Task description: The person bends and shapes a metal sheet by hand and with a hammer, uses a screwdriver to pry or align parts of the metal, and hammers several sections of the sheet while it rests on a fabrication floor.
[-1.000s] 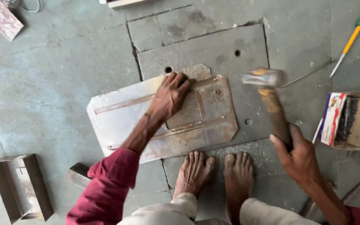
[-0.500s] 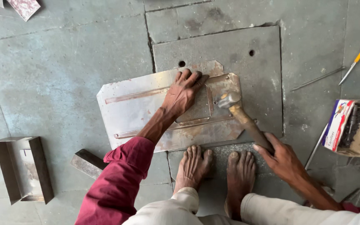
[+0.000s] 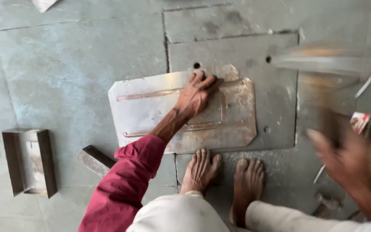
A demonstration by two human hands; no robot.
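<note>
A person is squatting barefoot on a grey stone floor [image 3: 65,68], where a flat metal sheet [image 3: 151,111] is lying just ahead of the toes. The left hand [image 3: 195,95] is pressing down on the sheet, fingers [image 3: 200,78] released and spread flat. The right hand [image 3: 344,161] is showing only as a blur, fingers clenched around the handle of a hammer [image 3: 323,64], itself blurred above the floor to the sheet's right. A small metal tray [image 3: 30,161] is sitting well off to the left.
</note>
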